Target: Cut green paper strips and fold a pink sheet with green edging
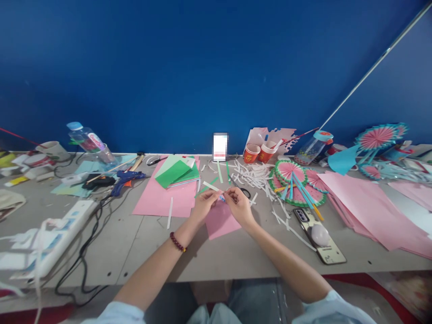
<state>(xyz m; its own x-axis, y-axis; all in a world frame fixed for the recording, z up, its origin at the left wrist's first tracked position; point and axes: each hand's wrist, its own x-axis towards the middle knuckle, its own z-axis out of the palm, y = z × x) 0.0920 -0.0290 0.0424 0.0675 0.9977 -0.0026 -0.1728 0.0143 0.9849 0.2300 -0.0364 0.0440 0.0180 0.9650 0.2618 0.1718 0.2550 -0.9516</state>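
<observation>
My left hand (204,204) and my right hand (239,204) meet over the grey table (141,252), fingers pinched together on a small piece of paper (221,196) held between them. A red bead bracelet (177,242) is on my left wrist. Right under the hands lies a pink paper sheet (221,221). What exactly the fingertips grip is too small to make out fully.
A larger pink sheet (162,198) with stacked green paper (175,173) lies left of the hands. White paper strips (253,173), two red cups (258,153), paper fans (297,182), a phone (319,234), pink sheets (367,202), a blue glue gun (126,179), a power strip (50,238) and cables surround them.
</observation>
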